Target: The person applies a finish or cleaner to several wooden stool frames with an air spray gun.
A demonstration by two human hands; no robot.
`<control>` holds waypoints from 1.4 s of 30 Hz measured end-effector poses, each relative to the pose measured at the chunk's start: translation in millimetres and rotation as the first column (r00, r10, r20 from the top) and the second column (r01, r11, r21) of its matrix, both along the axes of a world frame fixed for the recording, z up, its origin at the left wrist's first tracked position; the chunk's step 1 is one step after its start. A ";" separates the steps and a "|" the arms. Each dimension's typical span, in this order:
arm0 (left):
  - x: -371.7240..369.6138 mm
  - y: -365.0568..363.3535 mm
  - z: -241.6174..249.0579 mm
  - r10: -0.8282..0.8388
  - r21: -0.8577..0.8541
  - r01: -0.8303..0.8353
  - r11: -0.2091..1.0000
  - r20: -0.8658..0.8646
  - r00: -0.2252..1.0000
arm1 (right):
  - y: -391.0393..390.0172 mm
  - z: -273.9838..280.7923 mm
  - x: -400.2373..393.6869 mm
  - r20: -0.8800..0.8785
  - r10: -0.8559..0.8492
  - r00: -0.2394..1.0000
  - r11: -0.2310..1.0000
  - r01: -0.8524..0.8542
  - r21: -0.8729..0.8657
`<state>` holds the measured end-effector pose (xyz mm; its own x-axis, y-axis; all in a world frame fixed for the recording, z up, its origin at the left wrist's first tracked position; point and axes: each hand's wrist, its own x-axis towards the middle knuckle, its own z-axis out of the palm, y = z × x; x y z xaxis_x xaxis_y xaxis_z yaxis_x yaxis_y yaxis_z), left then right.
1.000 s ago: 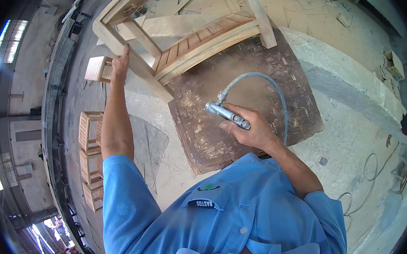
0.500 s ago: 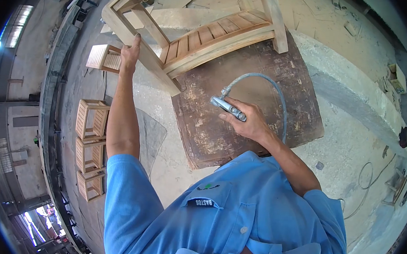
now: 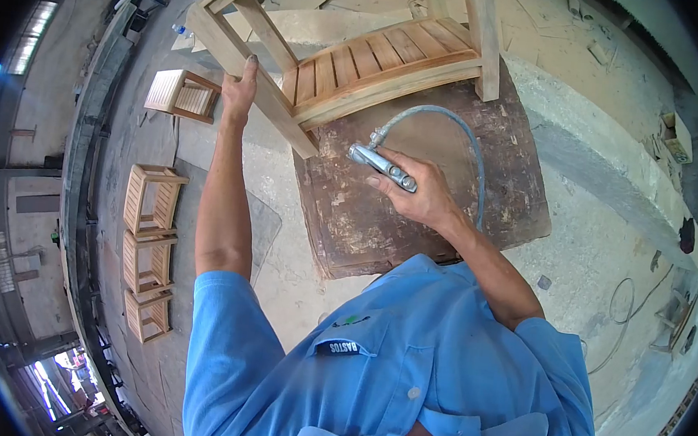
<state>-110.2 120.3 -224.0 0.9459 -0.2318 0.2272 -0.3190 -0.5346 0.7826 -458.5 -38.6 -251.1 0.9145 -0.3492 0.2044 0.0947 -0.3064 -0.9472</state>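
Note:
A wooden chair frame with a slatted seat [image 3: 361, 63] rests on a worn brown board [image 3: 442, 176]. My left hand [image 3: 238, 94] grips the chair's leg on the left side, with the thumb along the wood. In my right hand [image 3: 421, 192] is a metal spray gun [image 3: 382, 165], its nozzle end toward the upper left, below the front rail of the seat. A grey hose [image 3: 479, 150] curves up from the gun and back down past my right wrist.
Several small slatted wooden pieces [image 3: 154, 198] stand on the floor at the left. A raised concrete ledge [image 3: 609, 144] runs along the right. A box [image 3: 677, 137] and a thin coiled cable [image 3: 623, 301] are at the far right.
The chair frame and my left hand have shifted slightly right in view. My right hand with the spray gun has moved a little up and left, closer to the seat rail.

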 end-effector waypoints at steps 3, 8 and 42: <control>-11.5 -3.2 3.2 -0.039 -0.049 0.039 0.998 0.007 0.999 | 2.0 -1.0 -3.6 -0.037 0.006 0.999 1.000 -0.007 -0.025; -29.8 -3.0 1.5 -0.049 -0.074 0.054 0.996 0.065 0.997 | 1.6 -2.9 -27.4 -0.168 0.055 0.984 0.998 -0.053 0.015; -195.4 -25.6 -166.8 0.167 -0.170 -0.140 0.976 0.161 0.973 | -78.9 -20.4 -361.4 -0.186 -0.365 0.912 0.931 0.358 -0.071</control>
